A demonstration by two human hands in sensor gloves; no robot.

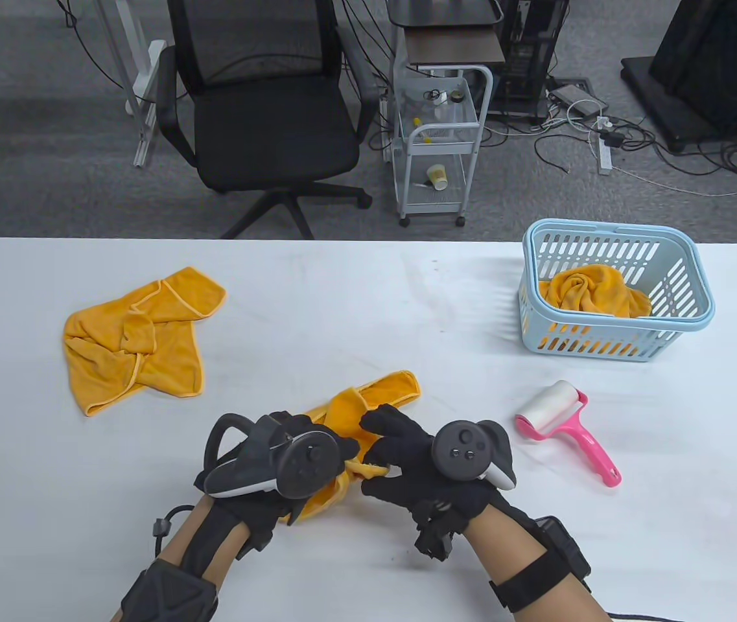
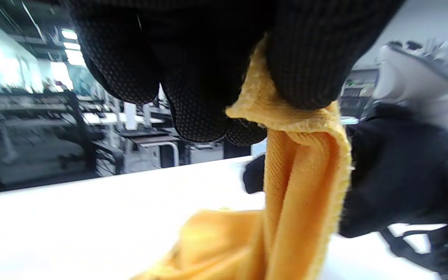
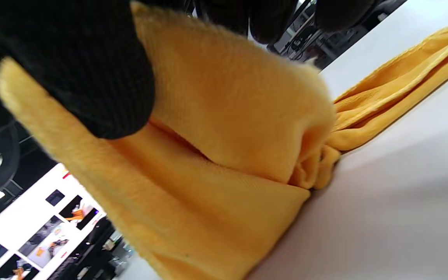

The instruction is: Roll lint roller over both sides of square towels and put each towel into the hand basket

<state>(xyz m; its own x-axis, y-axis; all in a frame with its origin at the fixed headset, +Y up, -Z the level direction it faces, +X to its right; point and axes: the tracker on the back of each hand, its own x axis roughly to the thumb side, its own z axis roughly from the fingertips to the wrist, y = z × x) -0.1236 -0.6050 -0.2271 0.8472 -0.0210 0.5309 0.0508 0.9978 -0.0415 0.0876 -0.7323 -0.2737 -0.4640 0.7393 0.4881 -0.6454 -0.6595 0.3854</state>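
Left hand point(image 1: 290, 463): fingers curled, pinching a hemmed edge of the held towel point(image 1: 349, 440); in the left wrist view the thumb and fingertips point(image 2: 301, 62) clamp the orange cloth point(image 2: 301, 194), which hangs down from them to the tabletop.

Right hand point(image 1: 420, 463): fingers closed on the same towel; in the right wrist view a gloved fingertip point(image 3: 91, 77) presses into a raised fold of the cloth point(image 3: 224, 128), with further fingers at the top edge of that view.

Held towel: orange, bunched, lifted between the two hands at the near middle of the table point(image 1: 368, 311); its far end lies on the surface, reaching away from the person.

Second towel point(image 1: 135, 337): orange, crumpled, lying flat on the table's left side, well apart from both hands.

Lint roller point(image 1: 566, 421): pink handle, white roll, lying on the table to the right of the right hand, untouched, between that hand and the basket.

Hand basket point(image 1: 614, 291): pale blue, slotted walls, standing at the far right of the table.

Towel in basket point(image 1: 592, 291): orange, crumpled, resting inside it.

Beyond the table: black office chair point(image 1: 264, 110); white wheeled trolley point(image 1: 439, 142) with a paper cup on its lower shelf; cables and a power strip on the grey floor.
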